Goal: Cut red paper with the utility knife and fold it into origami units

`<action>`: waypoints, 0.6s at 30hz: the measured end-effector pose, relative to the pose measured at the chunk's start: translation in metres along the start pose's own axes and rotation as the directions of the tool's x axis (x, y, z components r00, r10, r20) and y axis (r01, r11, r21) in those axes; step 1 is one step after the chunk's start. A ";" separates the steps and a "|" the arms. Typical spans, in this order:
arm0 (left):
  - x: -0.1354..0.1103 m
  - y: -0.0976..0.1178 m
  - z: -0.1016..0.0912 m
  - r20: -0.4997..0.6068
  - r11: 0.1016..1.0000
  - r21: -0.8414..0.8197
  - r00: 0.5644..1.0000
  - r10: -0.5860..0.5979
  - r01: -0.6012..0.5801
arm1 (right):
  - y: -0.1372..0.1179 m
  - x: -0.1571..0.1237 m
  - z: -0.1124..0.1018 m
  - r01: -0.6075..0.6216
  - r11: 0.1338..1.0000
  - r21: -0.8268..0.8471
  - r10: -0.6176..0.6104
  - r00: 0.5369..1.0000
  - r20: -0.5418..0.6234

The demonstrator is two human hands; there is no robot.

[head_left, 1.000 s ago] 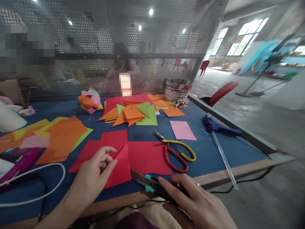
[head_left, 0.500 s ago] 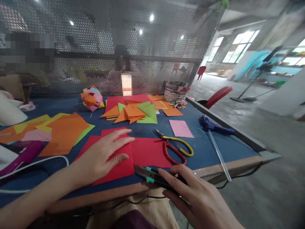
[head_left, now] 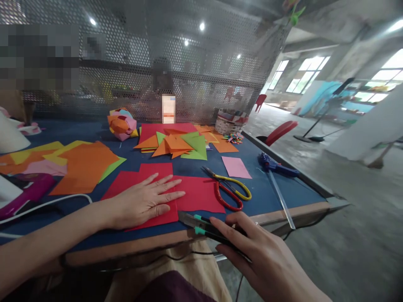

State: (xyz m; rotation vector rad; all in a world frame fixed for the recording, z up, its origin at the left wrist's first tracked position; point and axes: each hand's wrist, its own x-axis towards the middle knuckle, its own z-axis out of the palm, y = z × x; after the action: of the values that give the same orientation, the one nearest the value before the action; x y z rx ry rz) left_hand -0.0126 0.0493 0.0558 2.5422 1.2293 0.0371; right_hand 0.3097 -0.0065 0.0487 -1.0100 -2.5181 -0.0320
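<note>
Flat on the red paper [head_left: 201, 195] near the table's front edge lies my left hand [head_left: 146, 201], fingers spread and holding nothing. Several red pieces overlap under and around it. My right hand [head_left: 255, 247] is wrapped around a black and teal utility knife [head_left: 206, 228]. The knife's blade points left, its tip beside the lower edge of the red paper close to my left fingers; whether it touches the paper I cannot tell. Just right of the red paper rest scissors [head_left: 231, 188] with one yellow and one red handle loop.
Orange and green sheets [head_left: 176, 144] are piled at the back, beside a folded paper ball [head_left: 122, 125] and a woven basket [head_left: 231, 121]. A pink square [head_left: 236, 167] and a blue glue gun [head_left: 277, 165] lie right. Left are orange sheets [head_left: 83, 163] and a purple tool [head_left: 31, 193].
My left hand has come down from a raised, curled pose to lie flat on the red paper. The knife stays in my right hand by the paper's edge. The view has shifted slightly.
</note>
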 end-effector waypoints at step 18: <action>0.010 0.000 -0.027 -0.052 0.995 0.073 0.996 0.076 -0.072 | -0.002 -0.002 0.000 -0.015 1.000 0.019 0.014 0.999 0.046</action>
State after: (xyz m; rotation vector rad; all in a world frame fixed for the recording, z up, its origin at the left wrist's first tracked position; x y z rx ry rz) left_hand -0.0102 0.0643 0.0803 2.6646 1.1754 0.0811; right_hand 0.3098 -0.0096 0.0484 -1.0330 -2.5475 0.0198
